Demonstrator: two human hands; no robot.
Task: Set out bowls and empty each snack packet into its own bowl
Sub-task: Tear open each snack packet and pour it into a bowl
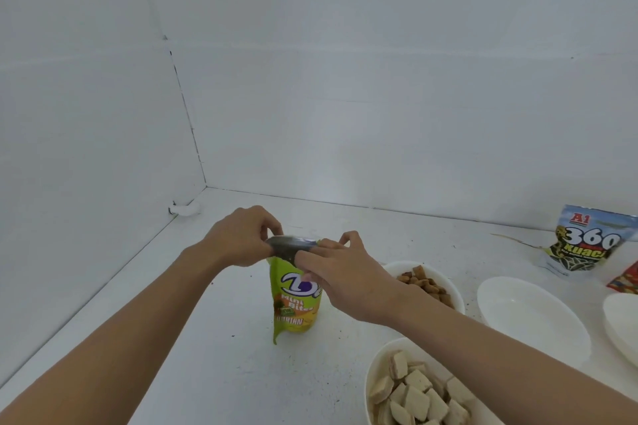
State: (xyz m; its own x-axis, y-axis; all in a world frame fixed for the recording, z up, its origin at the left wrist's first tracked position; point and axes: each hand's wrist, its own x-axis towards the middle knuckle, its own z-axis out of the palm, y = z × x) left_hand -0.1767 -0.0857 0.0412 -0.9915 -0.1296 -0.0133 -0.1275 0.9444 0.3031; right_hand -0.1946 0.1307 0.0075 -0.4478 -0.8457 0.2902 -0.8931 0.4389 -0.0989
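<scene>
While both hands grip its upper edge, the green durian mini-bites packet [296,307] hangs upright between them, its printed front facing the camera. The left hand [241,238] pinches the top left corner with curled fingers and thumb. The right hand [340,274] clasps the top right corner, its thumb laid across the front of the packet just below the seal. Between the two grips the top strip looks dark and silvery, but it is blurred, so I cannot tell whether the mouth is torn open. Below the grip, the packet's bottom reaches the white table [241,373] or stops just above it; which one is unclear.

Just right of the grip, behind the right wrist, sits a white bowl [448,283] holding brown snack pieces [424,281]. Nearer the person than the grip and to its right, a second white bowl [379,359] is filled with pale wafer squares [417,393]. Farther right of the grip lies an empty white bowl [531,317], and beyond it another white bowl [623,324] is cut off by the frame edge. Well to the right of the grip, near the back wall, a kuaci packet [587,245] stands upright, with the corner of a red packet [626,281] just beside it.
</scene>
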